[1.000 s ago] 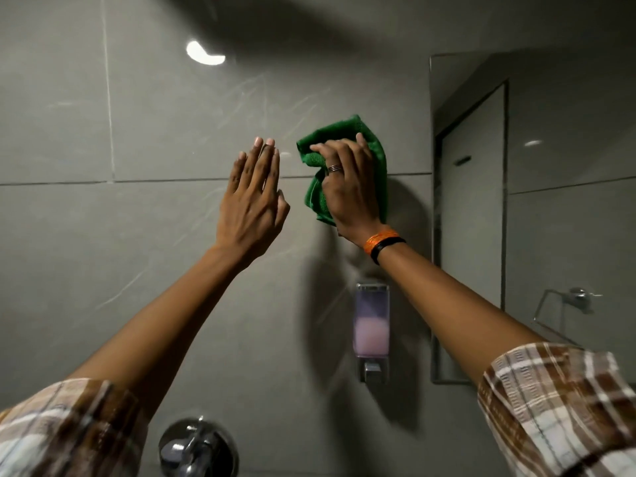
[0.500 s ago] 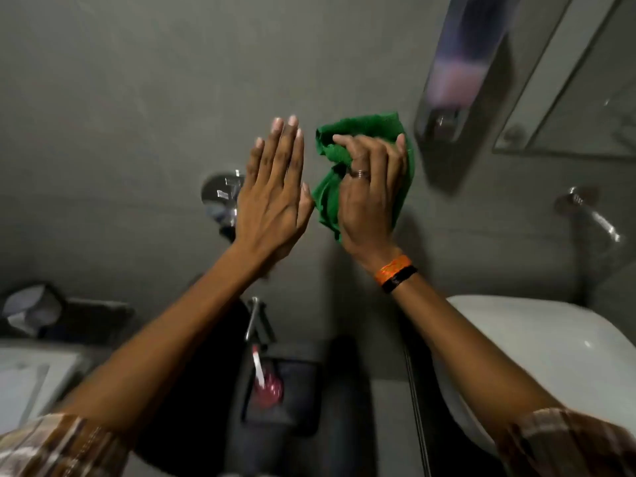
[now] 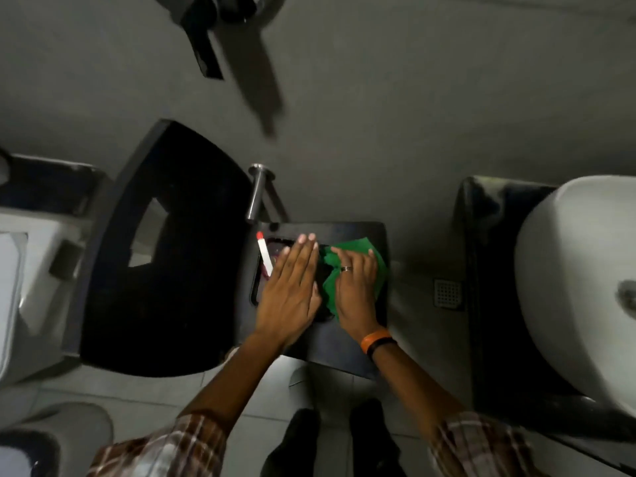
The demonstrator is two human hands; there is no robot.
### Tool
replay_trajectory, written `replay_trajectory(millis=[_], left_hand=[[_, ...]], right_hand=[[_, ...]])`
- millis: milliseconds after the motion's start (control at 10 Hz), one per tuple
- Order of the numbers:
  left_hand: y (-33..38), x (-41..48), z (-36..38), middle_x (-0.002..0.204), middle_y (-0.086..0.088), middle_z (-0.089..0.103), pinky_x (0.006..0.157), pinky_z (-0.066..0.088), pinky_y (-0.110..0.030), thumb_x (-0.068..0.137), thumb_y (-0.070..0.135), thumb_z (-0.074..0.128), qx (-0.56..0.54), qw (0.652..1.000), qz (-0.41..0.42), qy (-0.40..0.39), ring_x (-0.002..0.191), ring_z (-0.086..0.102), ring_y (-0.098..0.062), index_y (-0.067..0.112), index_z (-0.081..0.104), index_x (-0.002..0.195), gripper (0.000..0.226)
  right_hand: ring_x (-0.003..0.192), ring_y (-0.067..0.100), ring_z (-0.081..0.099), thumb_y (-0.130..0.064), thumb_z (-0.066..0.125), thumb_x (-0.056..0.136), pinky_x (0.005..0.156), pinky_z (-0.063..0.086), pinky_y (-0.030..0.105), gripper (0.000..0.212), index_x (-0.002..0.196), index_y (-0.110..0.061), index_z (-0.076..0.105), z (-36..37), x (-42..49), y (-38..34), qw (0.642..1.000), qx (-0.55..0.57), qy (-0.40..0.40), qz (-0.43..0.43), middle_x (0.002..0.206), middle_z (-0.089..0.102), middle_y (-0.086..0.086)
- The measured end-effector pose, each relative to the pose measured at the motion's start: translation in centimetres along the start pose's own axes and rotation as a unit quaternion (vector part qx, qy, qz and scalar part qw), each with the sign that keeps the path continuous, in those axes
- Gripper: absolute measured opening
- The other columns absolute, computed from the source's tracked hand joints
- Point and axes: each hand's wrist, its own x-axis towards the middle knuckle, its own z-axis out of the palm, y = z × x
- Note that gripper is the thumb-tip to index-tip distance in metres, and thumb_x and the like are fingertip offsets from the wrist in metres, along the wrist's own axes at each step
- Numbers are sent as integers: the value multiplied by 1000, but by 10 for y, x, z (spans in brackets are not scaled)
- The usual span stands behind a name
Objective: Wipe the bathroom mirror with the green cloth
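Observation:
The view looks straight down and the mirror is out of sight. My right hand (image 3: 354, 287), with a ring and an orange wristband, holds the crumpled green cloth (image 3: 373, 265) over a low black stool (image 3: 344, 349). My left hand (image 3: 292, 287) is beside it on the left, flat, fingers straight and together, holding nothing. The two hands nearly touch. Part of the cloth is hidden under my right palm.
A white stick with a red tip (image 3: 265, 253) lies on the stool by my left hand. A large black seat (image 3: 155, 304) stands to the left, a white basin (image 3: 578, 287) on a dark counter to the right. A floor drain (image 3: 447, 292) and a metal spout (image 3: 256, 194) are nearby.
The view swung from the tiled wall down to the floor. Both hands dropped together from wall height to just over the black stool, the cloth still in my right hand.

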Motion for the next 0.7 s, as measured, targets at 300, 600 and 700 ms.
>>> replay_trajectory(millis=[300,600,700], left_hand=[[-4,-41,149,168,-15,25,129,13,-41,98,28,29,-56,990,-53,-119,157,21,-27,2,29,158,66],[-7,-20,169,169,-14,21,129,11,-40,99,32,20,-101,980,-107,-135,158,17,-27,4,25,160,68],[-1,-19,157,166,-15,30,127,19,-43,98,30,26,-103,984,-94,-112,155,26,-28,2,34,157,65]], right_hand=[[156,28,9,-37,37,101,128,-5,48,65,158,-12,16,160,-6,77,951,-159,-254,-71,167,19,6],[156,29,4,-43,39,102,124,-7,49,69,158,-10,15,158,-5,81,952,-207,-201,-99,168,13,7],[156,29,7,-42,41,102,125,-3,49,67,157,-10,19,143,-10,78,960,-197,-181,-89,167,15,8]])
